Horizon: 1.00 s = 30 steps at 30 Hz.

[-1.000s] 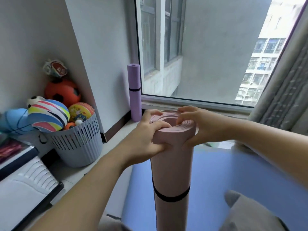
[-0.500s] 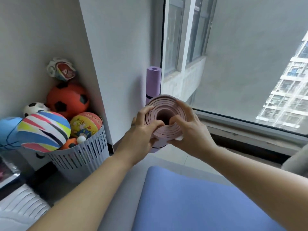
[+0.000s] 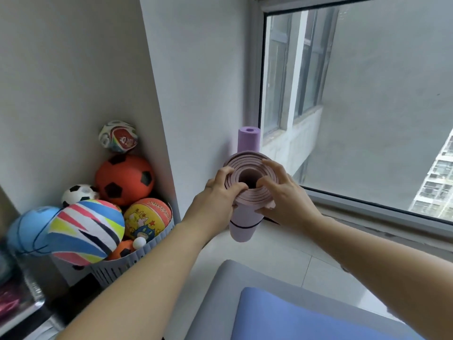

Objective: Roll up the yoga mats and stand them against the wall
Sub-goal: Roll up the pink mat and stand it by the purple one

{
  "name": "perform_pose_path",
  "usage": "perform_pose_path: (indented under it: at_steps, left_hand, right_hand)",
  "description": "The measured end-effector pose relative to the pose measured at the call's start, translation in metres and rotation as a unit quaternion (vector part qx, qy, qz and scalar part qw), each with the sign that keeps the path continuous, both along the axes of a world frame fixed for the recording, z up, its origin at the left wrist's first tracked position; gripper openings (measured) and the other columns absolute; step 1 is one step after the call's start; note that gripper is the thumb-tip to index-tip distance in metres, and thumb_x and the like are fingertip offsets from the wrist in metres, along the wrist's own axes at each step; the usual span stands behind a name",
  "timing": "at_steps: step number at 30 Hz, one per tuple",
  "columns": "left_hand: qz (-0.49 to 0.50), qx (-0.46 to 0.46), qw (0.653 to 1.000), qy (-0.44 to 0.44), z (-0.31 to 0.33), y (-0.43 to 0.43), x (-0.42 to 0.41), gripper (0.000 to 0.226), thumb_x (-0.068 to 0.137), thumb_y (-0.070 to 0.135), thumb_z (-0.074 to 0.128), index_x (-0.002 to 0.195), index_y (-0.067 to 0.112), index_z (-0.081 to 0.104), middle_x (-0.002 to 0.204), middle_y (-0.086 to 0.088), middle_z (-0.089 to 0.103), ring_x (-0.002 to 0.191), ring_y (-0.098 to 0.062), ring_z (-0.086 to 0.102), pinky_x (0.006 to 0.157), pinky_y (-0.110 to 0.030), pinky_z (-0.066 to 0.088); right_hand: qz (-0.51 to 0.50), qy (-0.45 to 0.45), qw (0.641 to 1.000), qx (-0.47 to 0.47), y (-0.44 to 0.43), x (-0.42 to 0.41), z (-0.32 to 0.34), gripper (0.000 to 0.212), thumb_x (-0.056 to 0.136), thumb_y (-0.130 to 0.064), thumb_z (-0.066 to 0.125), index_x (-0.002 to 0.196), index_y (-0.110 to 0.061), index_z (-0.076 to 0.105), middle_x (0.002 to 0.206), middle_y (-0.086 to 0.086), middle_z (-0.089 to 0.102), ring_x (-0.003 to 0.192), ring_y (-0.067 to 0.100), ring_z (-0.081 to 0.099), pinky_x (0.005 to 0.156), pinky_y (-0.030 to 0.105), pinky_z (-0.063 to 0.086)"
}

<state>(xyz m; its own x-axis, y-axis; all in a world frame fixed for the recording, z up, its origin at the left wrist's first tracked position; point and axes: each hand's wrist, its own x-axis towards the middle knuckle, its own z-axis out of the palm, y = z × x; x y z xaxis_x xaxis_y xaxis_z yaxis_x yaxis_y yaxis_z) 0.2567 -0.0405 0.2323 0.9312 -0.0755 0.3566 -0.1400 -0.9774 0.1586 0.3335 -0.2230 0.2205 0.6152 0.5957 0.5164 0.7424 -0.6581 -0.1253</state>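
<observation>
- Holds the rolled pink mat (image 3: pixel 245 217) upright near the wall (image 3: pixel 201 94), directly in front of the purple mat (image 3: pixel 248 139) standing against that wall.
- Clamps the left hand (image 3: pixel 215 204) grip on the top rim, thumb across the spiral end.
- Clamps the right hand (image 3: pixel 284 200) grip on the opposite side of the rim, thumb at the hollow core.
- Cannot tell whether the bottom end touches the floor (image 3: pixel 282 253) by the wall.
- Risks toppling the purple mat if pushed too hard toward the wall.
- Risks a slide on the smooth tiles if leaned too far out from the wall.
- Risks telescoping the inner layers if pressed at the core; only one black strap (image 3: pixel 245 226) binds the roll.
- Leaves the blue mat (image 3: pixel 306 315) flat, farther from the wall, seemingly not yet rolled.
</observation>
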Motion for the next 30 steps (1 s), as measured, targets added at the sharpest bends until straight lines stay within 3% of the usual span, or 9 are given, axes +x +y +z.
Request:
perform_pose_path:
  at_steps: [6, 17, 22, 26, 30]
  left_hand:
    - [0.051, 0.006, 0.999, 0.017, -0.032, 0.022, 0.079, 0.047, 0.099, 0.024, 0.047, 0.143, 0.033, 0.034, 0.152, 0.004, 0.006, 0.131, -0.026, 0.034, 0.095, -0.039, 0.044]
    - [0.110, 0.003, 0.988, 0.109, -0.057, 0.057, 0.263, 0.052, 0.096, 0.021, 0.045, 0.146, 0.030, 0.031, 0.155, 0.003, 0.008, 0.128, -0.029, 0.038, 0.099, -0.039, 0.042]
    - [0.122, -0.003, 0.984, 0.130, -0.064, 0.063, 0.308, 0.063, 0.095, 0.019, 0.045, 0.151, 0.028, 0.018, 0.157, 0.004, 0.001, 0.132, -0.026, 0.033, 0.100, -0.037, 0.040]
    - [0.136, 0.019, 0.981, 0.139, -0.064, 0.073, 0.330, 0.072, 0.097, 0.025, 0.046, 0.153, 0.031, 0.002, 0.159, 0.005, -0.007, 0.135, -0.027, 0.030, 0.103, -0.040, 0.039]
    - [0.152, 0.037, 0.976, 0.153, -0.058, 0.078, 0.346, 0.074, 0.098, 0.030, 0.047, 0.153, 0.032, -0.001, 0.159, 0.004, -0.010, 0.140, -0.026, 0.023, 0.106, -0.039, 0.034]
  right_hand:
    - [0.005, 0.034, 0.999, 0.010, 0.035, 0.087, -0.031, 0.054, 0.073, -0.028, 0.080, 0.119, -0.017, 0.054, 0.155, 0.001, 0.017, 0.128, 0.032, 0.042, 0.087, 0.044, 0.050]
    - [0.032, 0.129, 0.991, 0.003, 0.087, 0.286, -0.070, 0.052, 0.071, -0.029, 0.080, 0.114, -0.021, 0.053, 0.153, -0.005, 0.018, 0.126, 0.028, 0.042, 0.079, 0.040, 0.051]
    - [0.043, 0.162, 0.986, 0.023, 0.104, 0.343, -0.077, 0.054, 0.072, -0.028, 0.081, 0.117, -0.019, 0.054, 0.151, -0.004, 0.020, 0.124, 0.029, 0.044, 0.087, 0.041, 0.049]
    - [0.045, 0.172, 0.984, 0.027, 0.121, 0.380, -0.069, 0.055, 0.072, -0.029, 0.081, 0.118, -0.020, 0.054, 0.148, -0.002, 0.021, 0.117, 0.029, 0.049, 0.082, 0.040, 0.051]
    - [0.051, 0.181, 0.982, 0.019, 0.140, 0.405, -0.063, 0.057, 0.074, -0.031, 0.079, 0.124, -0.019, 0.052, 0.143, 0.005, 0.022, 0.108, 0.034, 0.054, 0.080, 0.040, 0.051]
